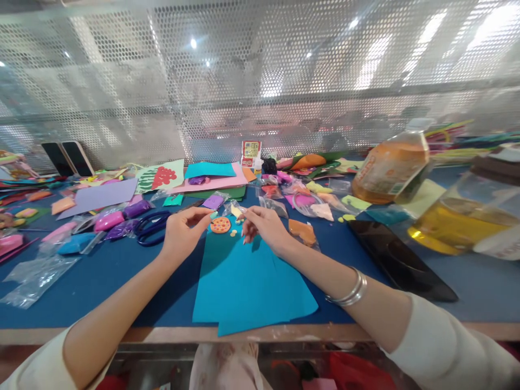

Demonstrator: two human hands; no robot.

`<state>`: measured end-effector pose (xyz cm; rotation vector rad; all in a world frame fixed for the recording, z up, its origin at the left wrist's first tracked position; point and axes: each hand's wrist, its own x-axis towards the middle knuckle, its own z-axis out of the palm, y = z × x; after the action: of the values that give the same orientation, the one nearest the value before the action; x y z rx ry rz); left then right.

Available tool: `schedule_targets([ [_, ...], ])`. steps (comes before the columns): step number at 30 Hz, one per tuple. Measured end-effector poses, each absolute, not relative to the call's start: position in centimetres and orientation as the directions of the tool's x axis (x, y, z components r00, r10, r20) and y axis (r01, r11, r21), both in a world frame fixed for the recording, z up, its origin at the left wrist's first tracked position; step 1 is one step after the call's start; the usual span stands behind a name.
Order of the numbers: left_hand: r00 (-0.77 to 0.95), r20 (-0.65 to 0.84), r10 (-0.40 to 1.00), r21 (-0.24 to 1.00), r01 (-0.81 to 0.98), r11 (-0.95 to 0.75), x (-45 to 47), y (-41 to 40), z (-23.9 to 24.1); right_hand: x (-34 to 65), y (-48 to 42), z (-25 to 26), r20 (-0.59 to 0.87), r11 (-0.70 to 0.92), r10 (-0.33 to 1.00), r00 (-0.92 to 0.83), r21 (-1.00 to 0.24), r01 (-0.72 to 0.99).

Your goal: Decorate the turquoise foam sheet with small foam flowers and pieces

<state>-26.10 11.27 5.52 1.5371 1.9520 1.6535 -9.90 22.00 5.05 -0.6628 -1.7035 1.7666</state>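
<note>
Leaning over a blue-topped bench (170, 309), a person in pale sleeves works with both bare hands above bright turquoise-blue paper sheets (252, 287), which overlap and poke slightly past the near edge. A flat, round orange disc with multicoloured dots (220, 226) lies at the sheets' far left corner, just below the left fingertips, with small pale yellow bits (233, 233) to its right. The left hand (183, 230) brings thumb and forefinger together at a tiny pale green speck; whether they grip it, I cannot tell. The right hand (264, 225), on the arm wearing silver metal bangles (354, 290), bends its fingers beside a small yellow piece (235, 210), thumb and forefinger close; from here I cannot tell whether they are clamped on it. Dark blue-handled scissors (152, 227) rest beside the left hand, near a shiny purple packet (121, 229). To the right lie an orange-brown packet (303, 232) and a flat, glossy black slab (400, 260), while a clear plastic bottle of orange liquid (392, 165) and a clear container of yellow liquid (447, 219) stand farther right. Behind everything rises a perforated metal screen (244, 81).
</note>
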Motion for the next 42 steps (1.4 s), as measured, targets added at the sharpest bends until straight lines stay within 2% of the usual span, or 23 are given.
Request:
schedule_targets([
  [5,-0.524,0.301,0.797,0.934,0.331,-0.135,-26.4,11.6,5.7,-9.8,21.9,5.1,0.037,-0.001,0.711,-0.702,-0.999,-0.054],
  [10,-0.524,0.203,0.827,0.976,0.178,-0.127,-26.9,12.0,5.7,-9.8,22.2,5.0,0.024,-0.007,0.709,-0.705,-0.999,-0.041],
  [18,-0.522,0.242,0.818,0.968,0.191,-0.165,-27.3,12.1,5.5,-9.9,22.3,4.9,0.028,-0.008,0.707,-0.707,-0.999,-0.048],
  [25,-0.531,0.164,0.831,0.986,0.120,-0.117,-27.5,12.2,5.5,-9.8,22.4,4.8,0.026,-0.002,0.705,-0.709,-0.999,-0.039],
  [35,-0.549,0.141,0.824,0.988,0.135,-0.079,-27.5,12.0,5.6,-9.9,22.4,4.9,0.022,-0.001,0.706,-0.708,-0.999,-0.033],
  [42,-0.562,0.130,0.816,0.991,0.061,-0.116,-27.6,12.0,5.7,-9.8,22.4,4.7,0.034,0.003,0.699,-0.714,-0.999,-0.045],
])
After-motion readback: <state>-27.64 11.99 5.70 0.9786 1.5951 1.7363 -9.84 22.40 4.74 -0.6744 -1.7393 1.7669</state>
